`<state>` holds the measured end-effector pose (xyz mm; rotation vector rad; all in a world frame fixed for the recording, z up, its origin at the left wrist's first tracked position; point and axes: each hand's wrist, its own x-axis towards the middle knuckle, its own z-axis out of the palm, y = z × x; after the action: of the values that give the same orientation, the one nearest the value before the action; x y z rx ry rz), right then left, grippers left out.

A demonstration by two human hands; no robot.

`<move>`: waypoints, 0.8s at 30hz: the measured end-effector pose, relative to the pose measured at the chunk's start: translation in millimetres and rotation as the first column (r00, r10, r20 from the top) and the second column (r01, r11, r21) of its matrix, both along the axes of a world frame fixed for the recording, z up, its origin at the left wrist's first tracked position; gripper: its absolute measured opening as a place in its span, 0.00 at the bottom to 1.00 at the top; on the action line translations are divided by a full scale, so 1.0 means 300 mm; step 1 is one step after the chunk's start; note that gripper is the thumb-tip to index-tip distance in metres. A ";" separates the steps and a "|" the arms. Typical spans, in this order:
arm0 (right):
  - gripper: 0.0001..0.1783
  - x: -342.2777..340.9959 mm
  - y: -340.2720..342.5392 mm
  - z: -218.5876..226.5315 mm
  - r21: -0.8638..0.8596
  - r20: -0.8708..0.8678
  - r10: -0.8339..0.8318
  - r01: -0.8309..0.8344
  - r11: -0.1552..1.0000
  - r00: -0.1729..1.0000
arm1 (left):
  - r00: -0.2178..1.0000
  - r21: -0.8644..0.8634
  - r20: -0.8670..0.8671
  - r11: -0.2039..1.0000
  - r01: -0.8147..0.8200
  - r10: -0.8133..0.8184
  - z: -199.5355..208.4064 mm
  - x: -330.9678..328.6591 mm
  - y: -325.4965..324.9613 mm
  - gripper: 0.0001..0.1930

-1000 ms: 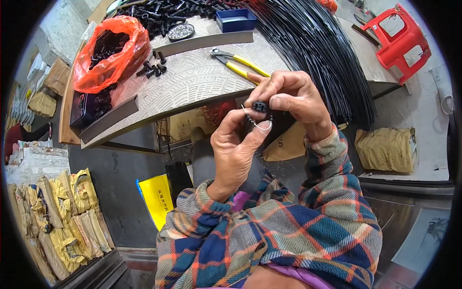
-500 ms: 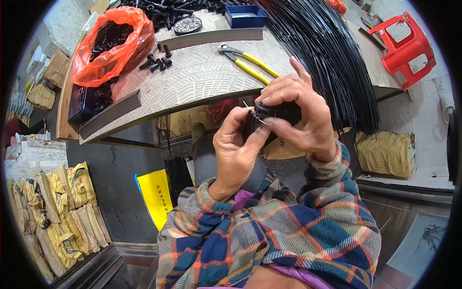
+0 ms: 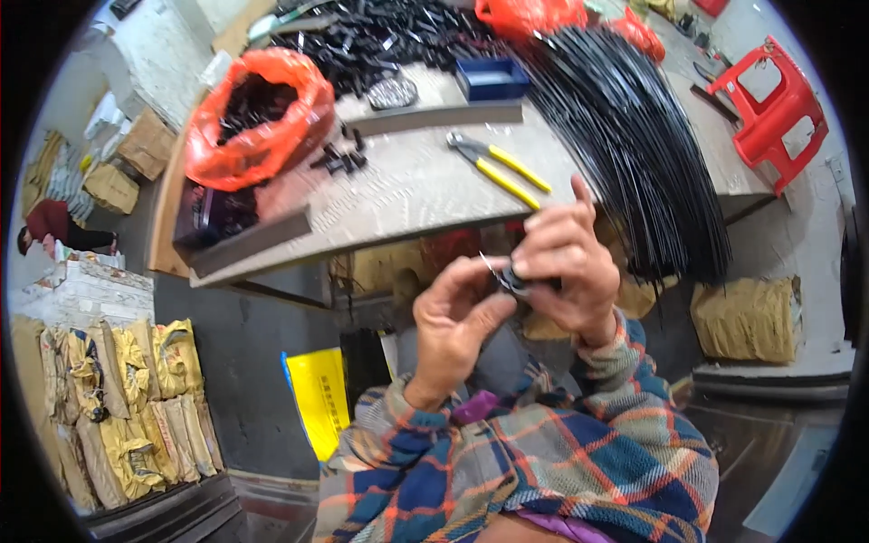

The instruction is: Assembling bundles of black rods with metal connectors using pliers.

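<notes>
Just off the table's near edge, both hands meet at a small black plastic part (image 3: 512, 280) with a thin, pale metal wire on it. My left hand (image 3: 454, 328) pinches it from the left between thumb and forefinger. From the right, my right hand (image 3: 572, 270) grips the same part with thumb and curled fingers, its little finger raised. The fingertips cover much of the part, and motion blurs it. Beyond my right hand, a pair of yellow-handled nippers (image 3: 510, 166) lies on the table (image 3: 407, 185).
A red plastic bag (image 3: 312, 122) of black pieces stands at the left, near a few loose black parts (image 3: 342, 157). Behind are a blue tray (image 3: 491, 80), a round dish (image 3: 392, 93) and a heap of black parts (image 3: 380, 36). Long black rods (image 3: 634, 145) overhang the table's right side.
The whole scene has shifted rightward in the picture, and more of the far heap shows. Both hands keep hold of the black part; the right fingers have closed further around it.
</notes>
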<state>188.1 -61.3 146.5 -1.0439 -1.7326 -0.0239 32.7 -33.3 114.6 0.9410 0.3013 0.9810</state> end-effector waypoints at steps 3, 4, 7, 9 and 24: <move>0.09 -0.008 -0.001 0.006 -0.019 -0.059 0.003 -0.004 1.000 0.998 | 0.999 0.046 0.040 0.999 -0.022 0.020 0.016 0.003 0.004 0.14; 0.10 -0.012 -0.002 0.005 -0.020 -0.088 0.022 -0.024 1.000 0.996 | 0.998 0.032 0.055 0.999 -0.028 0.026 0.019 0.004 0.003 0.14; 0.13 -0.023 -0.012 -0.011 0.000 -0.101 0.043 -0.043 0.999 0.994 | 0.995 0.056 0.091 0.997 -0.054 0.049 0.021 -0.004 -0.001 0.13; 0.18 -0.047 -0.026 -0.038 -0.085 -0.354 -0.024 -0.007 0.996 0.935 | 0.997 0.031 0.072 0.999 -0.041 0.039 0.019 -0.018 -0.006 0.13; 0.08 -0.175 -0.092 -0.047 -0.271 -0.589 0.286 -0.518 0.812 0.756 | 0.974 0.177 -0.027 0.960 -0.218 0.226 0.063 -0.137 -0.097 0.08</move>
<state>135.7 -89.0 132.5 -0.8271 -1.4366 0.8880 -8.3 -62.4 133.4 1.1067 0.3713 1.2069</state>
